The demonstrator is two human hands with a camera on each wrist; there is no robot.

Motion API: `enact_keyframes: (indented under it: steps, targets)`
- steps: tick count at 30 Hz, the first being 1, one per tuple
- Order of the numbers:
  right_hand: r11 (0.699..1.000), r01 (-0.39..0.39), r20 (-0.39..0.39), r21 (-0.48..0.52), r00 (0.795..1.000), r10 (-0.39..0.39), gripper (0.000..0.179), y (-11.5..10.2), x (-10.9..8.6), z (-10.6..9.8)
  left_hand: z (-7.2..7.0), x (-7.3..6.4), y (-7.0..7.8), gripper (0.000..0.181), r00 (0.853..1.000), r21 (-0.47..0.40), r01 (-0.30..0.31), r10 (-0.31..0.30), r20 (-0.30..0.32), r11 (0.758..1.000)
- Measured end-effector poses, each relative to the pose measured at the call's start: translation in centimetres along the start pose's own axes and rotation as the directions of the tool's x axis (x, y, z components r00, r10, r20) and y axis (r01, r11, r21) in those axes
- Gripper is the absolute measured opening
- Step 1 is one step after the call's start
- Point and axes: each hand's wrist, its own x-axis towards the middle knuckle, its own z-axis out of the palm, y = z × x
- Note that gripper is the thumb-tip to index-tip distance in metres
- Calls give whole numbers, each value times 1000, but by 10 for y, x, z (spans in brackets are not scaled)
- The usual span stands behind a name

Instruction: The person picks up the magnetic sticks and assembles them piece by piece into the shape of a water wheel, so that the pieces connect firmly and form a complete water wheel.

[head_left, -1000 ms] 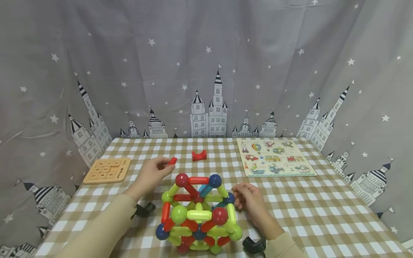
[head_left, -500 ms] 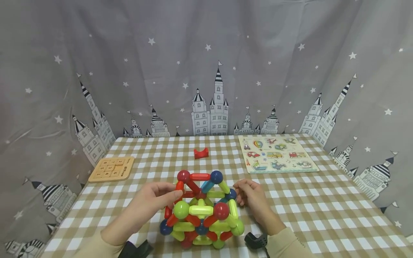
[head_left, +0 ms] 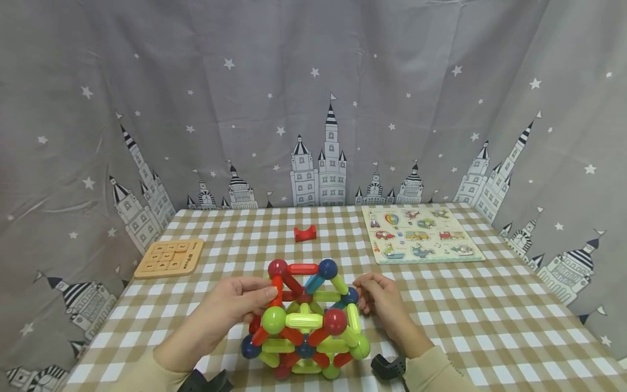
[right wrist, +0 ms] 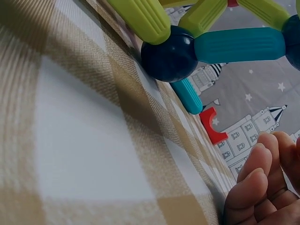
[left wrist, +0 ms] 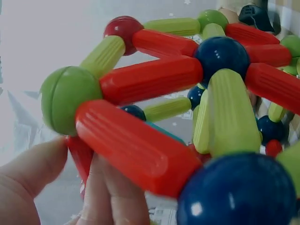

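In the head view a ball-and-stick structure [head_left: 306, 345] of coloured balls joined by rods stands at the table's near middle. My left hand [head_left: 217, 313], at its left side, pinches a red rod [head_left: 277, 291] between thumb and fingers. This rod lies between the red ball [head_left: 277, 268] at the top left and the green ball [head_left: 274, 320]. In the left wrist view the rod [left wrist: 79, 154] meets the green ball [left wrist: 65, 99]. My right hand [head_left: 384, 305] is beside the structure's right side, near a blue ball [head_left: 350, 295], fingers loosely curled around nothing; contact with the ball is unclear.
Behind the structure lies a red curved block [head_left: 305, 233]. A wooden number puzzle [head_left: 185, 265] sits at the left, and a picture puzzle board [head_left: 423, 256] at the back right. Everything rests on a checked tablecloth [head_left: 514, 305] before a grey curtain [head_left: 416, 65].
My left hand has brought the red rod from behind and left of the structure to its upper left, where it now reaches the red ball. The right hand has hardly moved.
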Motion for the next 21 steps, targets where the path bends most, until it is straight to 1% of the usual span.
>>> enact_keyframes:
  steps: [1,2,3,4,5,6,7,8,9,10,11,12,13,14,15,16,17,18,19,20,21]
  targets:
    - [1000,2,0,-1,1000,-2,22,-1,0,0,-1,0,-2,54,999,22,-7,8,-45,1000]
    - [1000,4,1,-2,1000,-4,22,-2,1,0,-2,-1,-5,50,994,41,-21,25,-106,999]
    - [1000,4,0,-2,1000,-4,22,-2,1,0,-4,-1,-10,46,982,70,-39,51,-180,997]
    - [1000,6,-1,-7,1000,-6,22,-3,2,-1,-5,-1,-16,43,964,113,-55,83,-253,992]
    - [1000,3,-3,-10,1000,-3,23,-3,2,-1,-6,-1,-23,39,941,162,-66,116,-319,985]
    - [1000,-4,-8,-17,1000,4,23,-4,3,-1,-7,0,-31,38,918,202,-66,139,-372,977]
    - [999,-12,-10,-32,1000,12,23,-5,4,-1,-8,0,-39,36,901,217,-73,158,-405,973]
    - [998,-14,-8,-62,1000,13,23,-7,5,0,-8,0,-47,36,892,220,-87,175,-416,972]
    - [994,-17,-3,-108,1000,17,23,-10,7,1,-8,1,-55,37,894,220,-100,185,-409,970]
    - [985,-11,14,-173,1000,14,22,-13,11,2,-7,2,-61,39,901,209,-110,186,-392,972]
    - [968,11,49,-250,999,1,21,-16,15,5,-7,3,-67,40,909,189,-119,183,-375,975]
    - [939,53,100,-341,995,-20,19,-20,21,7,-6,4,-71,41,913,169,-129,183,-364,977]
    - [892,112,163,-437,986,-44,19,-24,28,10,-5,5,-75,40,914,147,-147,191,-359,978]
    - [837,186,239,-514,969,-68,17,-27,35,13,-3,6,-78,40,910,143,-159,201,-363,977]
    - [779,264,323,-569,943,-83,16,-31,42,17,-2,7,-81,39,906,142,-168,210,-368,975]
    - [711,355,411,-607,906,-101,16,-35,49,21,-1,8,-83,39,900,143,-171,214,-379,975]
    - [653,430,487,-624,867,-105,18,-38,55,25,0,8,-85,38,895,143,-176,218,-388,974]
    - [605,486,549,-630,830,-95,20,-41,59,29,1,9,-87,38,890,144,-187,229,-395,972]
    - [572,525,596,-630,800,-78,24,-43,63,33,2,9,-89,38,888,127,-190,226,-400,973]
    - [565,544,629,-620,775,-57,26,-45,65,37,2,10,-91,37,886,113,-193,222,-406,975]
    - [551,563,655,-616,755,-39,28,-47,67,41,3,11,-93,37,884,98,-206,228,-408,974]
